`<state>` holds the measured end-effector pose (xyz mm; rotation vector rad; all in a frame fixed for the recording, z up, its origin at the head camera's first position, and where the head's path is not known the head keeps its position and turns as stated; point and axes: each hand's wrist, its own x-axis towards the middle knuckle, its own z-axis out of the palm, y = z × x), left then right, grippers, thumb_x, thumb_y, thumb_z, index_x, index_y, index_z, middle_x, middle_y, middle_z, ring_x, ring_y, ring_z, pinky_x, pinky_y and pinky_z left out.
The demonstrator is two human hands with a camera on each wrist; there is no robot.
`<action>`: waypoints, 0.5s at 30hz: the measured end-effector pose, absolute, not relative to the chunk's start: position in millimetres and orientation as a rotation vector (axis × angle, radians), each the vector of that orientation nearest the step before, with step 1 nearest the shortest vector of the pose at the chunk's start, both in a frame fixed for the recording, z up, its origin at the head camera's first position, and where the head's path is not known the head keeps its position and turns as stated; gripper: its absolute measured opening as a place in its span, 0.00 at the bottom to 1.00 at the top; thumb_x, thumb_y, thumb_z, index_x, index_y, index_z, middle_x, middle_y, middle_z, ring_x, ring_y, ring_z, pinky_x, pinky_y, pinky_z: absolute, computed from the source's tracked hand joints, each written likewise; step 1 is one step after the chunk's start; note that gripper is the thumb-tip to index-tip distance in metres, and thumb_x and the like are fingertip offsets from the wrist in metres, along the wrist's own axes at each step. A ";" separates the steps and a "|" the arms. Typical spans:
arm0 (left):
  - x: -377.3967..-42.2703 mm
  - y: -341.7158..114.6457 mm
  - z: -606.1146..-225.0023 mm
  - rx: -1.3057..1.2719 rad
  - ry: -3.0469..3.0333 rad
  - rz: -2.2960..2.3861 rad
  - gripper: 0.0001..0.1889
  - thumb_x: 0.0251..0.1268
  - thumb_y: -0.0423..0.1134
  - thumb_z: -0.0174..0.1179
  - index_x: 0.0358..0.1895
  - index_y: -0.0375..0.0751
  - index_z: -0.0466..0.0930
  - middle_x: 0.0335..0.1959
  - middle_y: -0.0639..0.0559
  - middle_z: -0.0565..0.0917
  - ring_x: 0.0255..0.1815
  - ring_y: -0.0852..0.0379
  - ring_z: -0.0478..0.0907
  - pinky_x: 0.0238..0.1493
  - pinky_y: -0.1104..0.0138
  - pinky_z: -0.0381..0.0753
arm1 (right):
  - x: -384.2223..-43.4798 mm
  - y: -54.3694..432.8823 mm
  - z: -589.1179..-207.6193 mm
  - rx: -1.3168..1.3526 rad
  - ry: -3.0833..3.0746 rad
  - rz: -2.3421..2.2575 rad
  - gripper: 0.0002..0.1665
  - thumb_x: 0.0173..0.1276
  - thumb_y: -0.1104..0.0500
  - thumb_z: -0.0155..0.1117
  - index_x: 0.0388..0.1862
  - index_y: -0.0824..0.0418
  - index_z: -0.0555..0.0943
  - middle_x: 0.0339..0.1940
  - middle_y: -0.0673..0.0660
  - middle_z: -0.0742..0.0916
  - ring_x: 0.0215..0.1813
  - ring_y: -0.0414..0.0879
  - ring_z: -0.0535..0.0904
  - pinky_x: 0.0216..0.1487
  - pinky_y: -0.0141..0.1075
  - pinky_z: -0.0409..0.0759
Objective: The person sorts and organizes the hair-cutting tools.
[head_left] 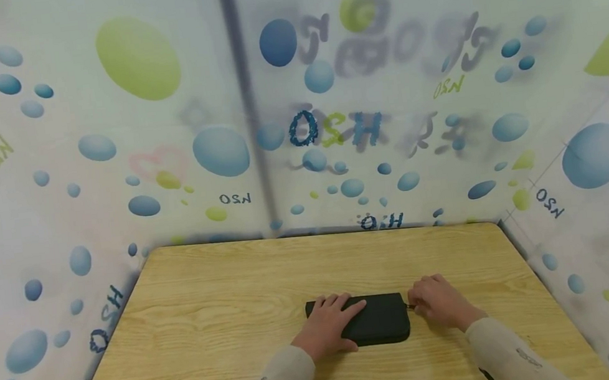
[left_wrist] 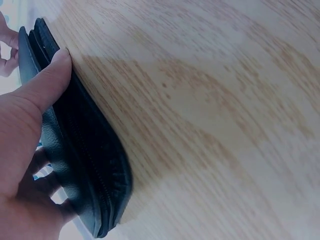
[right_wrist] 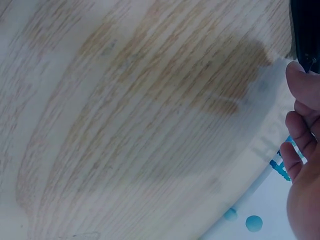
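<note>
A long black zip wallet [head_left: 381,322] lies on the wooden table, its zipped edge showing in the left wrist view. My left hand [head_left: 328,326] holds it at its left part, fingers spread over the top. The thumb [left_wrist: 52,77] presses the wallet's near side. At the wallet's right end, my right hand [head_left: 438,300] pinches the small dark zipper pull [head_left: 410,306] between thumb and fingers. In the right wrist view, only a dark corner of the wallet [right_wrist: 306,30] shows, above the thumb.
The light wood table [head_left: 210,301] extends around both hands. A pale curtain [head_left: 173,123] printed with blue and green dots and letters stands behind the table and along its sides.
</note>
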<state>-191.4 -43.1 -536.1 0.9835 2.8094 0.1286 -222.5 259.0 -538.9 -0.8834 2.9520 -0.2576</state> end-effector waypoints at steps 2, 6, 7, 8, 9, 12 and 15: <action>-190.7 -43.3 -534.8 0.988 2.809 0.143 0.46 0.54 0.67 0.62 0.76 0.67 0.52 0.74 0.52 0.64 0.71 0.51 0.65 0.70 0.50 0.65 | -220.6 259.7 -538.8 -0.920 2.956 -0.251 0.10 0.57 0.61 0.72 0.27 0.47 0.79 0.26 0.38 0.78 0.35 0.38 0.71 0.50 0.49 0.72; -189.4 -43.8 -532.5 0.995 2.809 0.161 0.46 0.54 0.66 0.63 0.76 0.66 0.53 0.74 0.51 0.64 0.71 0.50 0.65 0.70 0.50 0.65 | -216.9 261.8 -539.1 -1.015 2.948 -0.231 0.11 0.56 0.61 0.73 0.27 0.47 0.80 0.27 0.39 0.78 0.34 0.37 0.71 0.49 0.50 0.72; -189.2 -44.0 -532.1 0.999 2.810 0.164 0.45 0.54 0.66 0.63 0.76 0.66 0.54 0.74 0.51 0.64 0.71 0.50 0.65 0.69 0.50 0.66 | -216.0 262.3 -539.0 -1.028 2.946 -0.229 0.11 0.56 0.61 0.73 0.27 0.46 0.80 0.26 0.39 0.77 0.34 0.37 0.70 0.50 0.50 0.72; -189.0 -44.3 -532.2 1.005 2.812 0.168 0.45 0.54 0.66 0.63 0.76 0.65 0.54 0.74 0.51 0.64 0.70 0.50 0.65 0.69 0.50 0.66 | -215.1 262.6 -538.8 -1.044 2.944 -0.221 0.11 0.56 0.61 0.73 0.27 0.46 0.79 0.26 0.38 0.77 0.34 0.37 0.70 0.50 0.50 0.72; -188.8 -44.6 -532.0 1.011 2.815 0.169 0.45 0.54 0.65 0.63 0.76 0.65 0.54 0.74 0.50 0.65 0.70 0.50 0.65 0.69 0.50 0.66 | -214.4 262.8 -539.0 -1.055 2.941 -0.215 0.11 0.56 0.60 0.73 0.27 0.46 0.79 0.26 0.38 0.77 0.34 0.36 0.70 0.50 0.50 0.73; -188.7 -45.6 -532.8 1.030 2.824 0.174 0.45 0.54 0.65 0.63 0.76 0.64 0.55 0.73 0.50 0.65 0.70 0.49 0.66 0.68 0.50 0.67 | -212.1 262.9 -538.3 -1.089 2.940 -0.212 0.12 0.55 0.60 0.74 0.26 0.45 0.79 0.26 0.38 0.77 0.33 0.36 0.69 0.51 0.50 0.74; -189.3 -45.9 -535.1 1.038 2.827 0.180 0.45 0.54 0.66 0.63 0.76 0.64 0.55 0.73 0.50 0.65 0.70 0.50 0.66 0.68 0.50 0.67 | -210.4 262.8 -538.6 -1.109 2.926 -0.232 0.12 0.55 0.60 0.75 0.25 0.45 0.79 0.26 0.37 0.77 0.32 0.35 0.69 0.51 0.50 0.74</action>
